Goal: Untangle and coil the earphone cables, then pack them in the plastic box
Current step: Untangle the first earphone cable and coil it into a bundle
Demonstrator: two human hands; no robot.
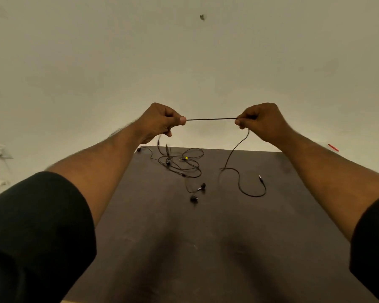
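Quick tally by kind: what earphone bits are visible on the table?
Black rubber-tipped earbuds lying free near the table's middle: 2
Silver-tipped jack plug ending the held black cable: 1
Yellow-marked plug in the tangled black cable pile: 1
Total: 4

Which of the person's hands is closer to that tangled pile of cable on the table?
Left. The left hand is raised right above the tangled pile; the right hand is up and off to the pile's right side.

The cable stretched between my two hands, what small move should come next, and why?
Probably start winding the taut cable into loops around the left hand, feeding it from the right hand. The stretch between the hands is straight, its plug end trails free on the table, clear of the tangled earphones.
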